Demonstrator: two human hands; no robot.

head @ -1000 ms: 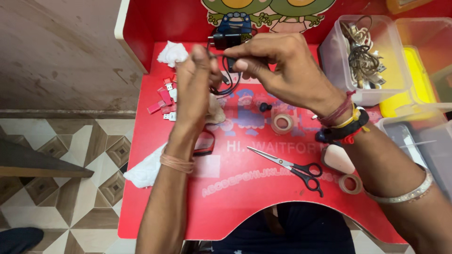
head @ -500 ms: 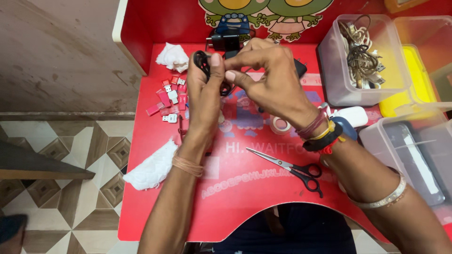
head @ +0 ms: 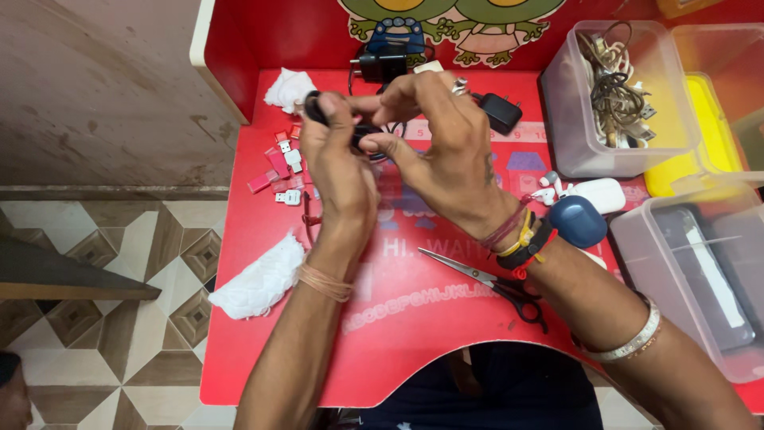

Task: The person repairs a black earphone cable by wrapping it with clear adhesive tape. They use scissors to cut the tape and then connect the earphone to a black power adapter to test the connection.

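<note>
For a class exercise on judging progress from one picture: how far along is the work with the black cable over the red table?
Looks done: tangled cables already lie in the clear tub.
In hand: the left hand and right hand together pinch a small black cable bundle above the red table.
Left: a black charger, small red and white connectors, scissors and earbud cases lie loose.

The small black object [head: 360,135] is mostly covered by the left hand [head: 338,171] and right hand [head: 442,147], so its kind cannot be told. Right of it, the clear box of cables [head: 617,95] is cut by the top edge. Below that box, another clear box [head: 700,263] runs off the right edge. The scissors [head: 493,283] handles slip partly under the right forearm.
</note>
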